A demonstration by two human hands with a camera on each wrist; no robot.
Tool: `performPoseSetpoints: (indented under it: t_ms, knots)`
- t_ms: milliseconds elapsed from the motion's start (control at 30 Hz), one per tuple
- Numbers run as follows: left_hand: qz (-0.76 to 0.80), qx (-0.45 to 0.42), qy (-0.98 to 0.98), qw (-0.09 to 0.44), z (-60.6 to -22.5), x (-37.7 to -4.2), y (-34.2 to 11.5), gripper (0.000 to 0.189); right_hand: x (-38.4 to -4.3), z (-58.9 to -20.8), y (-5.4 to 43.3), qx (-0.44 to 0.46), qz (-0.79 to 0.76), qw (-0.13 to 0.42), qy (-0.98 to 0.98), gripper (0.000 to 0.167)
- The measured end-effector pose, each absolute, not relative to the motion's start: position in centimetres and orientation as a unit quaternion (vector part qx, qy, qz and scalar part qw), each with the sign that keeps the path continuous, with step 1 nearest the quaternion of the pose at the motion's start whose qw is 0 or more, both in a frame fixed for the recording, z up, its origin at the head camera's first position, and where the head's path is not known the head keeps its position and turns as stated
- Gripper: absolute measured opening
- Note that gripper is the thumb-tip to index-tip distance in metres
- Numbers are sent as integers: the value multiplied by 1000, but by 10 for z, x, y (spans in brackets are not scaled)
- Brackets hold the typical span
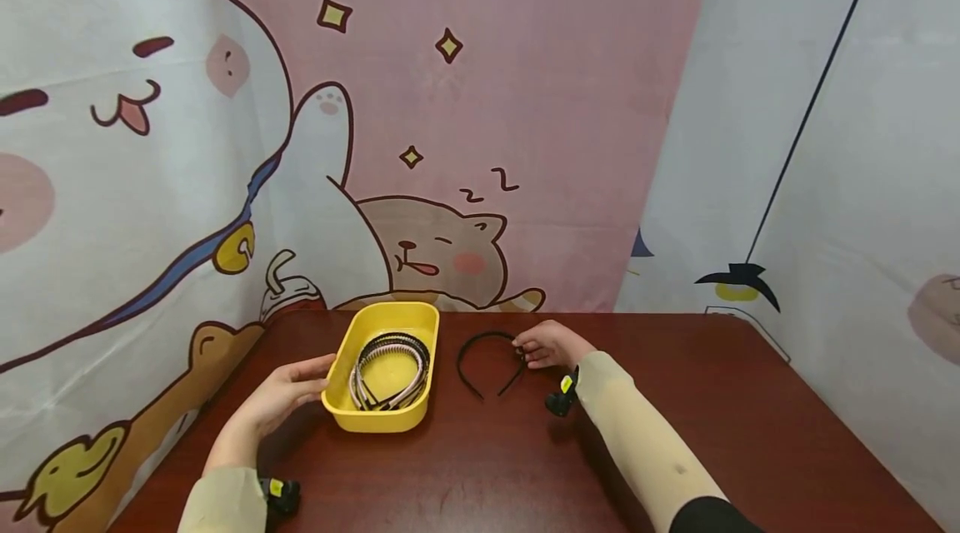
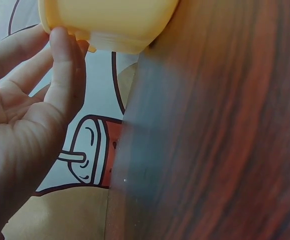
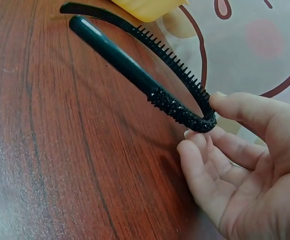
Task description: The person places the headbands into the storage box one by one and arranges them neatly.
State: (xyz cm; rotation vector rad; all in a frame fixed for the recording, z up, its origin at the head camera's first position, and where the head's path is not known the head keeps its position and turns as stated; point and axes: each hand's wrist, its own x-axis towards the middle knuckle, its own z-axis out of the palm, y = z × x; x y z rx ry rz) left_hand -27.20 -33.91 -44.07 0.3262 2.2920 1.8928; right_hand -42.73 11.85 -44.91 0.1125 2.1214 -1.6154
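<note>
At its left rim, my left hand (image 1: 277,400) holds a yellow plastic tub (image 1: 378,422), thumb and fingers meeting the edge; the left wrist view shows the same hand (image 2: 30,105) at the tub (image 2: 110,30). Several headbands (image 1: 408,341), black and pale pink, lie stacked inside. To the tub's right, my right hand (image 1: 551,344) pinches a black headband (image 1: 463,358) by its curved top. Up close, this headband (image 3: 177,112) has dark sparkly beading and inner comb teeth; its two ends point away from the hand (image 3: 245,165).
A dark reddish-brown wooden table (image 1: 465,475) lies under everything. Behind it and along its sides hangs a cloth (image 1: 585,141) printed with cartoon animals. Black wrist cameras (image 1: 561,400) are strapped to both forearms.
</note>
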Motion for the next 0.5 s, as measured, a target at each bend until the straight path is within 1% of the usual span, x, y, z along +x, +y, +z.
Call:
performPoseSetpoints:
  t_ms: [267,500]
  knots:
    - [627,112,767,78,-444,-271,-341,59,-427,-455,117,18,-596,224,771,27]
    - [626,102,770,73,-443,-273,-340,58,-427,-453,120,2,-603,209,770,32]
